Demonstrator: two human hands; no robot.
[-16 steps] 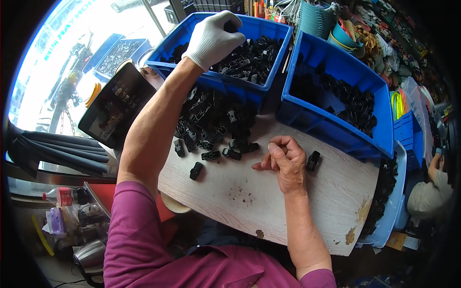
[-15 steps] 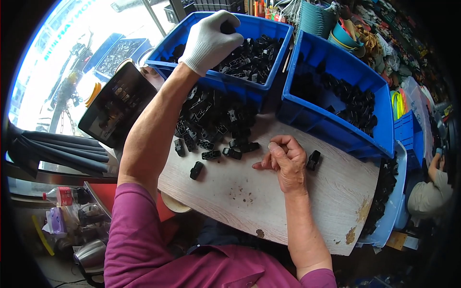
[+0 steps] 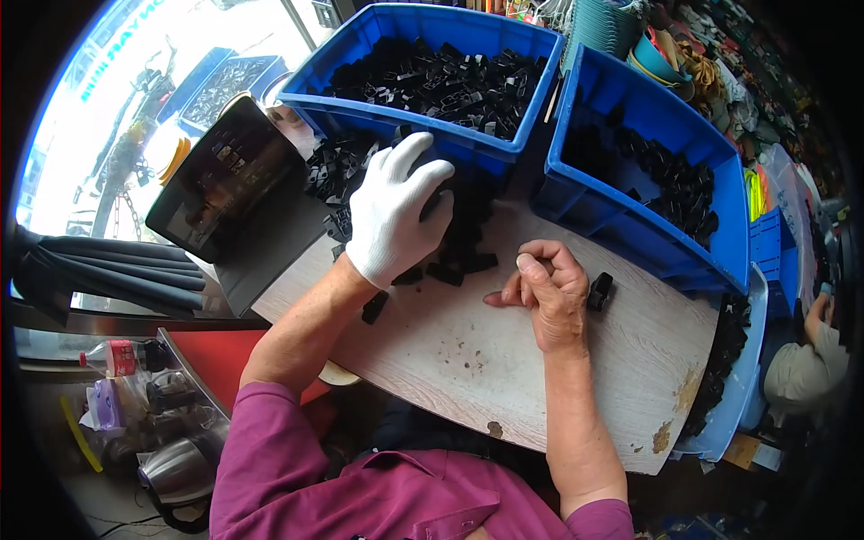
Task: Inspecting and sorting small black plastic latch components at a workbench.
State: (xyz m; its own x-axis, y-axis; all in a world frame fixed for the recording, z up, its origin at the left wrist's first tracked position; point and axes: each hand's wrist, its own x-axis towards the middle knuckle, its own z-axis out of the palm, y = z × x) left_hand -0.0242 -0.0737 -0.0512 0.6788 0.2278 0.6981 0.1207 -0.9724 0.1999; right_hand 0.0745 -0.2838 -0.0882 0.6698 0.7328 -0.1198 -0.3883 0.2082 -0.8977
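My left hand (image 3: 396,211), in a white knit glove, hovers over a heap of black plastic parts (image 3: 337,171) on the table. Its fingers are spread and curved, with nothing visible held between them. The hand hides much of the heap. Over the middle of the table, my bare right hand (image 3: 551,292) is closed, thumb against the bent fingers; whatever the fingertips may hold is too small or hidden to make out. Just right of it lies a single black plastic part (image 3: 600,291). Another loose part (image 3: 375,308) lies under my left wrist.
Behind the heap stands a blue bin (image 3: 423,121) full of black parts. A second blue bin (image 3: 643,216), partly filled, is at the right. A tablet (image 3: 225,175) leans at the left. A light-blue tub (image 3: 751,360) with black parts sits beyond the table's right edge.
My left hand has come back from above the far blue bin toward me, down over the heap, and its closed fingers have opened. The right hand keeps nearly the same pose.
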